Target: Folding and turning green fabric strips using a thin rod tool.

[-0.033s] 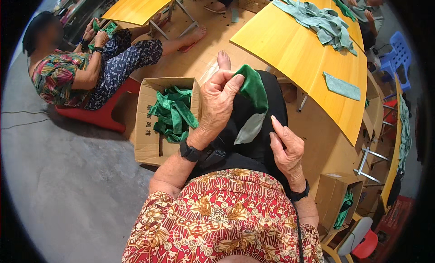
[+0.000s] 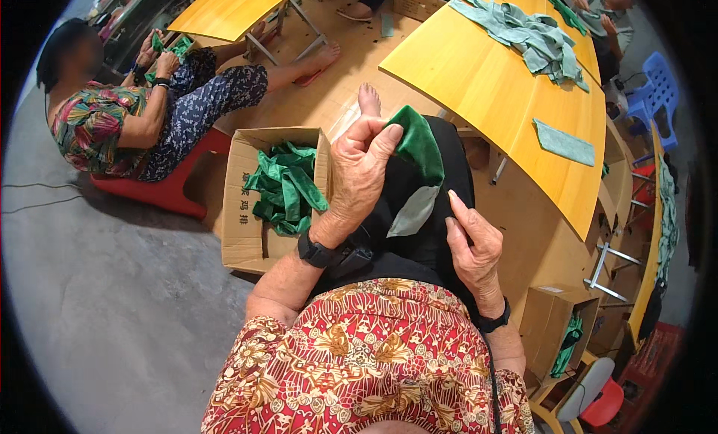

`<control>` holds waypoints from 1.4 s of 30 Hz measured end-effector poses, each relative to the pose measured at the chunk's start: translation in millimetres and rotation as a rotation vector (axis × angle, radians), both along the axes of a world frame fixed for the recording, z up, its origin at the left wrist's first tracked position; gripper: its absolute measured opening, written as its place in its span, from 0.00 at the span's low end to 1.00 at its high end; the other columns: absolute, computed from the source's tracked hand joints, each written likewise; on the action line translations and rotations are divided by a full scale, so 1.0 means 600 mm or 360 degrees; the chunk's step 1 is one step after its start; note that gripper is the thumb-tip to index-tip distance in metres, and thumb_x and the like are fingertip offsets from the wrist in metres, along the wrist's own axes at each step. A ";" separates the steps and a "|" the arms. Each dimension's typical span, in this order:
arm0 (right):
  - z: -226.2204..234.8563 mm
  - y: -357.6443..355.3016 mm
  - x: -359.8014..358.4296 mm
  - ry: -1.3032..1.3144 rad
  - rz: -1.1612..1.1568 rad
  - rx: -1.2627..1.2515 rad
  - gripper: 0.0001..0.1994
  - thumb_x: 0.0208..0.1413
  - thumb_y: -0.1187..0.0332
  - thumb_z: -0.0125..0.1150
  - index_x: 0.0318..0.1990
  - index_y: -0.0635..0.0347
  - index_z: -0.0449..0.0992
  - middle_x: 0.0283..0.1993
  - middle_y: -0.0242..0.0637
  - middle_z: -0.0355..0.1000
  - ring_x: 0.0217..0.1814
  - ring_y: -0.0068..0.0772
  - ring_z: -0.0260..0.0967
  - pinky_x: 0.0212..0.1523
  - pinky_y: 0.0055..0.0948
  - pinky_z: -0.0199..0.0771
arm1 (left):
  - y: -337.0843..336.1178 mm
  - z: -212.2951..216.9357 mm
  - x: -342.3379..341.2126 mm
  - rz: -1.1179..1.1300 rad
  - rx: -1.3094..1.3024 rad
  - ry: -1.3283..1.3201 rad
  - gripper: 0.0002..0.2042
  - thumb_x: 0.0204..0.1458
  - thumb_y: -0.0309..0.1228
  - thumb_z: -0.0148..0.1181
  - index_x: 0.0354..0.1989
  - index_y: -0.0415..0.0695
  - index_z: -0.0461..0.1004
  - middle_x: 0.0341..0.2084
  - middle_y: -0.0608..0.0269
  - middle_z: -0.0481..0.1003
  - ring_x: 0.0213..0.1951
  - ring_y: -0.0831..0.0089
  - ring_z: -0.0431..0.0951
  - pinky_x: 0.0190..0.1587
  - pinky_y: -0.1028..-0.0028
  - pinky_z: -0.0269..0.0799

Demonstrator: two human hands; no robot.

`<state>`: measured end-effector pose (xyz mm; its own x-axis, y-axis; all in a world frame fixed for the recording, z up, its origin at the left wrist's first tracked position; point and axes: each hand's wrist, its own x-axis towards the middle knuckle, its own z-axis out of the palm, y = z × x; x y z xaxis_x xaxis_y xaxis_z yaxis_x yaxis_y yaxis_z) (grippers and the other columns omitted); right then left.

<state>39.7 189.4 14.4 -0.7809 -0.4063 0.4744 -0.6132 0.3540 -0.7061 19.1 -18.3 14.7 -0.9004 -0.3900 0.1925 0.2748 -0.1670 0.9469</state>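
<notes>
A green velvet strip (image 2: 423, 151) hangs from my left hand (image 2: 357, 163), pinched between thumb and fingers at its upper end. Its lower part shows a pale grey-green side and tapers downward over my dark trousers. My right hand (image 2: 479, 243) is beside the strip's lower end, apart from it. Its index finger points up and the other fingers are curled in. Anything in those curled fingers is too small or hidden to make out. Close by my left wrist, an open cardboard box (image 2: 238, 232) holds a heap of green velvet strips (image 2: 288, 187).
Yellow tables (image 2: 479, 90) stand ahead, one bearing pale green cloth pieces (image 2: 523, 34) and a single strip (image 2: 564, 142). At left, a person (image 2: 112, 116) on a red stool (image 2: 191, 183) handles green cloth. Another box (image 2: 542, 325) with green cloth is at lower right.
The lower end of the velvet strip has shifted very slightly to the right. Both hands keep practically the same positions.
</notes>
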 end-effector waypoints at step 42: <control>-0.012 -0.004 -0.007 0.0415 0.0028 0.0186 0.24 0.44 0.86 0.60 0.53 0.64 0.74 0.20 0.36 0.63 0.18 0.28 0.62 0.20 0.25 0.64 | -0.023 -0.014 0.018 -0.0327 -0.0013 -0.0121 0.03 0.54 0.26 0.62 0.33 0.40 0.76 0.26 0.75 0.75 0.29 0.87 0.70 0.34 0.84 0.67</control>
